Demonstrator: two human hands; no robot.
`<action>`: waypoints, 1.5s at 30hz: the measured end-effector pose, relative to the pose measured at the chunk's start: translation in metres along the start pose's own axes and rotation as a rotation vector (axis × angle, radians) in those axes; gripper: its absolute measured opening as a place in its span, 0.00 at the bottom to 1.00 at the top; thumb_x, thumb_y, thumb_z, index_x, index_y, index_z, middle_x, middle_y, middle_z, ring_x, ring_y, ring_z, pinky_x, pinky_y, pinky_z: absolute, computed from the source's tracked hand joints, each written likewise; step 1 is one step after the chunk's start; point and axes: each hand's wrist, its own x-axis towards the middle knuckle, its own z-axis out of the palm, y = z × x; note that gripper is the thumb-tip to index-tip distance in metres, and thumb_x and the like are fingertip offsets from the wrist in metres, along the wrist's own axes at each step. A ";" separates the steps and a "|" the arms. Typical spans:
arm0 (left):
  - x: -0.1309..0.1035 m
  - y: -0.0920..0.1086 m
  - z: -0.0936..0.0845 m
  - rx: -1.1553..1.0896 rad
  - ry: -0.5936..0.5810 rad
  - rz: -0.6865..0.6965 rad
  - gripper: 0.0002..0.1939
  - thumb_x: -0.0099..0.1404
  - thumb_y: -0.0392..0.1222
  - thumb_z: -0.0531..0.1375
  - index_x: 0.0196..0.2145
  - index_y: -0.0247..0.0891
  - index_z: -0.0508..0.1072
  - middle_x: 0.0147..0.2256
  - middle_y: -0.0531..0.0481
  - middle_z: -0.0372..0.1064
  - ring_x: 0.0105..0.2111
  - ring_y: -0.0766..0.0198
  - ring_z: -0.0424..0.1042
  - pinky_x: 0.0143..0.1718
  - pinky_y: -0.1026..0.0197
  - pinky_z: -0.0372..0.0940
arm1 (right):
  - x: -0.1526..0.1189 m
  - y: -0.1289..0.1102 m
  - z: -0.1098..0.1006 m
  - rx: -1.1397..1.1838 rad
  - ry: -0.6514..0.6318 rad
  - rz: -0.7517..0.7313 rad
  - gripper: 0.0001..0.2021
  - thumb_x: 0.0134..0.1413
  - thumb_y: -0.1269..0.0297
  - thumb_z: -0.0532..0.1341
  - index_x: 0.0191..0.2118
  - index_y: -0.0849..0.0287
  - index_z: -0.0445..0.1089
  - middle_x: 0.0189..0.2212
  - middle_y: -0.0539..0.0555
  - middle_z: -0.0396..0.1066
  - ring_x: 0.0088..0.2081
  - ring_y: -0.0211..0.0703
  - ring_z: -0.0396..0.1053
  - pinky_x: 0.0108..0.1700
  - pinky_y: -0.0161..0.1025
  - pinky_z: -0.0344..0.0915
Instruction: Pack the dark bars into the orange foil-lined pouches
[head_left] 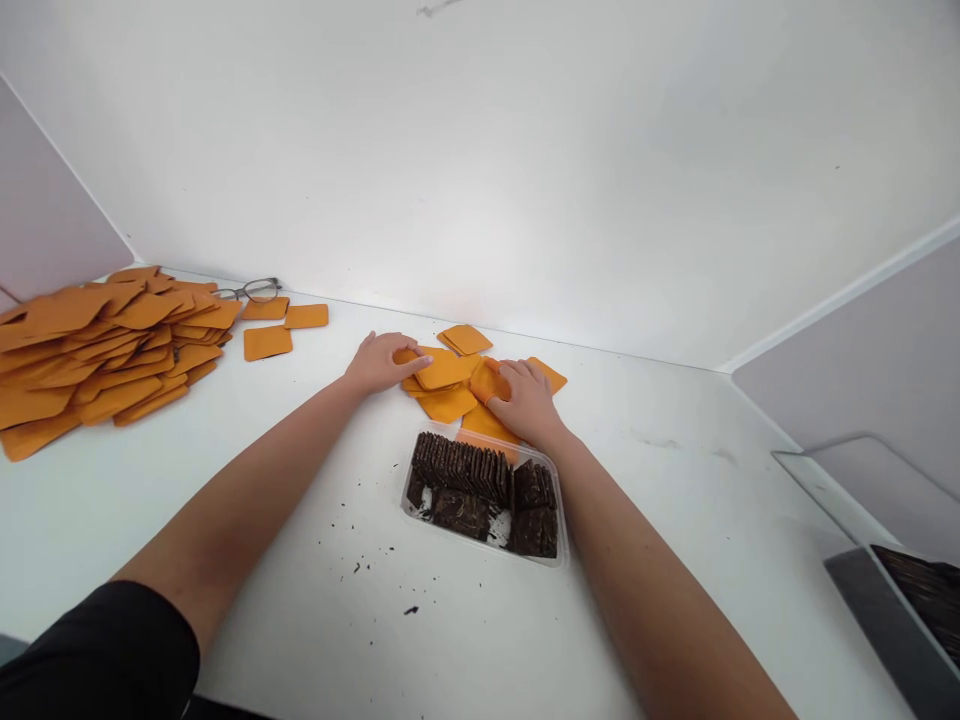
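Tray (484, 540), clear plastic, rests on a white counter (720, 540) in the head view; taken as landmark. Contents: thin dark squares (461, 468), a row on edge along its far side, others lying flat or bunched at the right end. Just beyond the tray: loose cluster of orange packets (448, 405). Right hand (529, 400), beyond the tray's right half, grasps one bulged packet (487, 380) between thumb and fingers. Left hand (379, 362), beyond and left of the tray, fingers curled at the cluster's edge; gripping or merely touching, cannot tell. Well left of tray: large orange heap (127, 340), glasses (261, 290) just beside it. Dark crumbs (411, 610) nearer the viewer than tray.
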 end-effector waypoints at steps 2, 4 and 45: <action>-0.003 0.004 0.003 -0.025 -0.014 0.014 0.19 0.73 0.51 0.61 0.54 0.36 0.73 0.56 0.41 0.71 0.56 0.53 0.72 0.59 0.42 0.69 | -0.001 0.000 0.003 -0.002 0.020 -0.005 0.21 0.68 0.52 0.62 0.60 0.58 0.68 0.60 0.60 0.67 0.59 0.52 0.67 0.62 0.58 0.68; -0.005 0.009 0.006 -0.042 -0.026 0.025 0.19 0.72 0.51 0.62 0.53 0.36 0.74 0.56 0.42 0.71 0.56 0.53 0.72 0.60 0.41 0.68 | -0.001 -0.001 0.005 0.003 0.034 -0.010 0.21 0.67 0.52 0.62 0.60 0.58 0.68 0.60 0.60 0.67 0.60 0.52 0.67 0.62 0.58 0.68; -0.010 0.039 0.034 -0.461 0.146 0.183 0.36 0.50 0.52 0.76 0.45 0.44 0.57 0.47 0.46 0.70 0.47 0.54 0.75 0.49 0.51 0.71 | -0.011 -0.011 0.007 1.060 0.022 0.221 0.23 0.67 0.55 0.63 0.62 0.59 0.65 0.59 0.60 0.66 0.55 0.50 0.70 0.55 0.53 0.74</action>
